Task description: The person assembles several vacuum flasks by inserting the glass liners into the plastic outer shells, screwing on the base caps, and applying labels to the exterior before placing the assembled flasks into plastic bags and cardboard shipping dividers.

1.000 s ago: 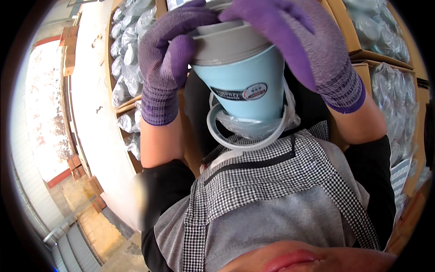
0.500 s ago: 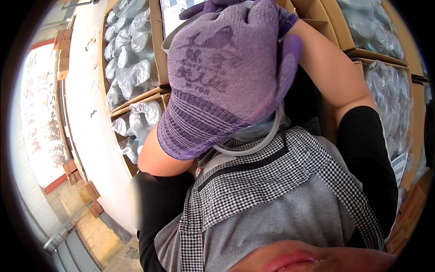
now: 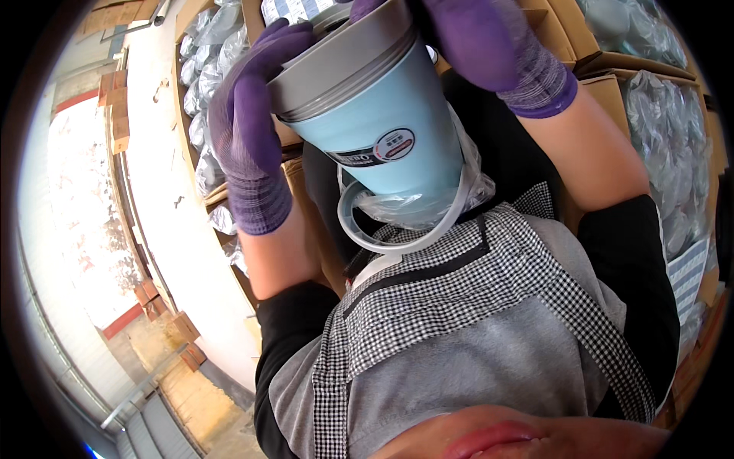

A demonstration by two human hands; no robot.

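Note:
A light-blue plastic bucket with a wide grey rim is tilted in front of my body. My left hand, in a purple knitted glove, is closed on the left side of the rim. On the rim's far right side is my right hand, also gloved, its fingers partly hidden and smeared. A grey carrying handle hangs in a loop below, close to my checked apron. Crumpled clear plastic film wraps the bucket's lower end. A round label sits on its side.
Cardboard boxes with several plastic-wrapped items stand along the left. More open cartons and wrapped goods line the right. A pale floor strip runs along the left, with stacked bricks or blocks beyond it.
My left hand has moved left, off the front of the bucket, and now grips the rim's side. The blue body and label have come into view. My right hand shows more.

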